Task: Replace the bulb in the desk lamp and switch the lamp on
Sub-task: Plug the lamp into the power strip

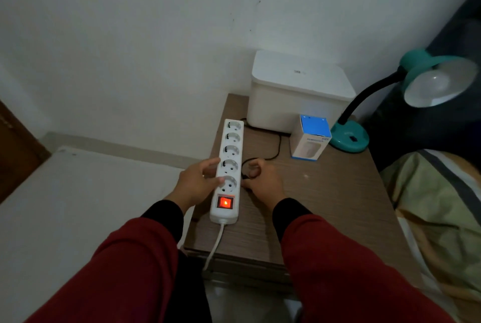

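Hands at the power strip, lamp unlit.

My left hand [197,182] steadies the white five-socket power strip [228,171] on the brown wooden bedside table [325,205], fingers loose over its edge, red switch [225,202] glowing. My right hand [263,182] is curled around the black plug [246,176] just beside it. At 2 o'clock: blue-and-white bulb box [311,138], teal gooseneck desk lamp [406,93], bulb [433,83] fitted, dark.

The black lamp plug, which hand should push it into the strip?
Probably right: the right hand is closed around the black lamp plug, while the left hand steadies the white power strip.
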Action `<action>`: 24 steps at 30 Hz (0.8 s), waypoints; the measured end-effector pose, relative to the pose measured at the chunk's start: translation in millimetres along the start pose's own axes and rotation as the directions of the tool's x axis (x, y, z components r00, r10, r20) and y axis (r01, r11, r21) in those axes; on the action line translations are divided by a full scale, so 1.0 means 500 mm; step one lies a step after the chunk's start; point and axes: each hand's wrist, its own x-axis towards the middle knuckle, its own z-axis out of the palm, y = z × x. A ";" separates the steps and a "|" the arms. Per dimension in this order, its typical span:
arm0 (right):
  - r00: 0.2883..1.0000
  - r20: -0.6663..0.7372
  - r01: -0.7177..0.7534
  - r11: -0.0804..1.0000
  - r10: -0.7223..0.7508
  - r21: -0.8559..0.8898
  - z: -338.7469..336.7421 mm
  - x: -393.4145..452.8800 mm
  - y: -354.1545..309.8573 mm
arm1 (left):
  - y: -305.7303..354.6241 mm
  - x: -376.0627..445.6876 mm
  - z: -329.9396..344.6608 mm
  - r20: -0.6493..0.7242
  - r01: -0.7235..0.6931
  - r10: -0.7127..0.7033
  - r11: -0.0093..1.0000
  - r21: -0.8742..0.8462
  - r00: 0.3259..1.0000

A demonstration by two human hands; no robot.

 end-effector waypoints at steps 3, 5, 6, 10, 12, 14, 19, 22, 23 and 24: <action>0.999 -0.024 0.021 0.999 -0.022 -0.040 0.002 0.004 -0.001 | -0.006 0.004 -0.003 0.016 0.023 -0.021 0.997 -0.070 1.000; 0.999 -0.046 0.026 0.998 -0.028 -0.055 -0.003 0.005 -0.003 | -0.009 0.004 -0.002 0.020 0.027 -0.026 0.996 -0.091 0.999; 0.998 -0.055 0.023 0.999 -0.025 -0.042 -0.006 0.005 -0.004 | -0.009 0.004 -0.001 0.022 0.028 -0.026 0.995 -0.098 0.999; 0.997 -0.074 0.027 0.994 -0.019 0.109 -0.024 0.003 -0.013 | -0.007 0.003 0.001 0.023 0.025 -0.022 0.994 -0.109 0.999; 0.995 -0.085 0.072 0.977 -0.056 0.200 -0.039 0.001 -0.027 | -0.004 0.001 0.002 0.022 0.018 -0.016 0.995 -0.096 1.000; 0.992 -0.085 0.118 0.948 -0.097 0.294 -0.059 -0.003 -0.048 | -0.003 -0.002 0.003 0.016 0.018 -0.017 0.997 -0.082 1.000; 0.982 -0.044 0.186 0.905 -0.184 0.383 -0.075 -0.009 -0.095 | -0.001 -0.005 0.006 -0.005 0.025 -0.025 0.998 -0.064 1.000; 0.969 -0.129 0.240 0.933 -0.212 0.268 -0.049 -0.001 -0.104 | -0.001 -0.005 0.006 -0.007 0.037 -0.038 0.996 -0.077 0.999; 0.965 -0.152 0.244 0.938 -0.212 0.246 -0.040 0.001 -0.105 | -0.001 -0.005 0.005 -0.006 0.041 -0.041 0.996 -0.077 0.999; 0.962 -0.167 0.250 0.942 -0.215 0.226 -0.031 0.003 -0.104 | -0.001 -0.005 0.004 -0.003 0.044 -0.045 0.996 -0.079 0.999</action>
